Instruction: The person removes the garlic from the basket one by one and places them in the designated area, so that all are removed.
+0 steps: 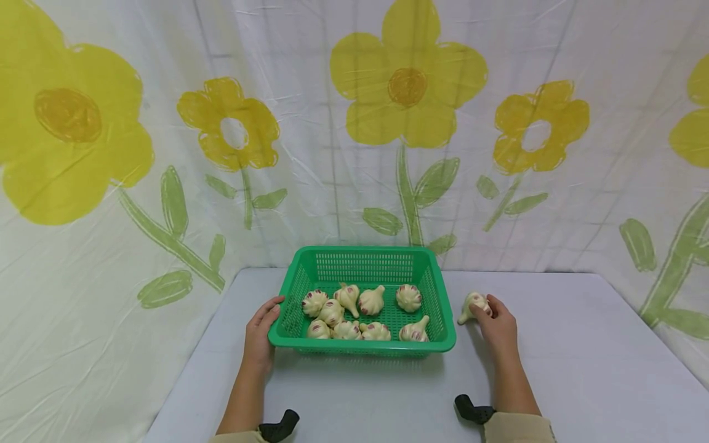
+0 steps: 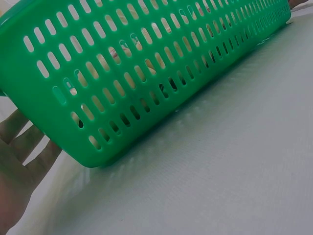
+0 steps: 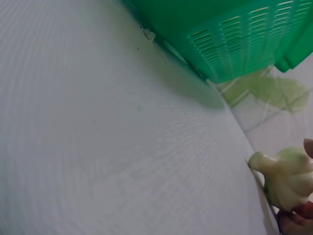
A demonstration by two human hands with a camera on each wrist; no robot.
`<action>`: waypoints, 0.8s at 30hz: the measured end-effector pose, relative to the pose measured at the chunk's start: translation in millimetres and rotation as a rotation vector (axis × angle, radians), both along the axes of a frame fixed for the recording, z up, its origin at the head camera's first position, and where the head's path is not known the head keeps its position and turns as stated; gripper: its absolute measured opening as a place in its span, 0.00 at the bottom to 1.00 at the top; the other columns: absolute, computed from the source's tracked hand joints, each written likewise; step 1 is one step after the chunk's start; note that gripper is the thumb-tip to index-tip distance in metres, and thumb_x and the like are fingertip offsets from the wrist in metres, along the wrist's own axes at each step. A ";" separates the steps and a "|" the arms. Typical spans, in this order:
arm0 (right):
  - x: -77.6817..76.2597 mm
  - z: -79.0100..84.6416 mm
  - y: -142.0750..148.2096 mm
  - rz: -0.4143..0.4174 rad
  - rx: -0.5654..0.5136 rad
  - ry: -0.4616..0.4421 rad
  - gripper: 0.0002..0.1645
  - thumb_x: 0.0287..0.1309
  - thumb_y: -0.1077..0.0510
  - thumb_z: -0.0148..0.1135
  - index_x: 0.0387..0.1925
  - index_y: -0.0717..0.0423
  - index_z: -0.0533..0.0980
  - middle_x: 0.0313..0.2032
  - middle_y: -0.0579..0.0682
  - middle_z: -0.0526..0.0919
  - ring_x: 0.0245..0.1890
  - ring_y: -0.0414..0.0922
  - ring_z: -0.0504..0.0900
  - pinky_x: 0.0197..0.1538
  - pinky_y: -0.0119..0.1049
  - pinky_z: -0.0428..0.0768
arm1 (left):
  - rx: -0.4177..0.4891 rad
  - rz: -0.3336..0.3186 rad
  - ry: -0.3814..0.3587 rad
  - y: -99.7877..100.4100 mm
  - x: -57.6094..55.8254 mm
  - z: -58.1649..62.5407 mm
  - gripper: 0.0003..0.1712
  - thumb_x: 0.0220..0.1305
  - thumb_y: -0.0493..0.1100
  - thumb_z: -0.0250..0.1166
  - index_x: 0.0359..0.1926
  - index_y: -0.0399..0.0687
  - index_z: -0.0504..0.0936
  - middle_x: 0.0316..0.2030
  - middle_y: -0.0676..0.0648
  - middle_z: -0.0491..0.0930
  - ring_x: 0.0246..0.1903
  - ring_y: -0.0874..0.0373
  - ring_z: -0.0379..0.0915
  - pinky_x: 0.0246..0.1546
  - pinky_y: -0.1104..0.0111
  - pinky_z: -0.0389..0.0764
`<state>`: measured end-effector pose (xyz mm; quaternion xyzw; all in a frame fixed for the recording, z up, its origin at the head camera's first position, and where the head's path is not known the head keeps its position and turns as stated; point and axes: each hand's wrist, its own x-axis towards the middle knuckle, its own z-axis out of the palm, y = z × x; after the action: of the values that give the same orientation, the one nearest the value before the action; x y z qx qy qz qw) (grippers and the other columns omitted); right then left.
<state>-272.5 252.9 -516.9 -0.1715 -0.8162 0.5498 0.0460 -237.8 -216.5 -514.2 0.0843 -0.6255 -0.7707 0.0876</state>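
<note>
A green plastic basket with slotted walls holds several garlic bulbs, pale with purple streaks. My left hand is at the basket's left side; in the left wrist view its extended fingers touch the outer wall. To the right of the basket, my right hand pinches a single garlic bulb between thumb and fingers, low at the table. In the right wrist view this bulb shows its stem pointing left, and only the fingertips of the hand appear at the edge.
A white-covered table carries the basket. Behind it hangs a pale curtain printed with yellow flowers, close to the table's back edge. Black straps with small mounts sit on both wrists.
</note>
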 end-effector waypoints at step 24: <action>17.8 63.8 -36.1 0.013 -0.036 0.350 0.40 0.62 0.46 0.65 0.71 0.54 0.64 0.70 0.53 0.66 0.71 0.51 0.63 0.71 0.48 0.63 | -0.012 0.017 -0.005 2.1 0.7 1.5 0.27 0.72 0.53 0.58 0.63 0.42 0.74 0.62 0.54 0.69 0.61 0.63 0.64 0.49 0.77 0.75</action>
<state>-254.7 216.8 -453.1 -0.0685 -0.7869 0.5861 0.1808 -237.1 -214.4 -512.7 0.0910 -0.6294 -0.7661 0.0932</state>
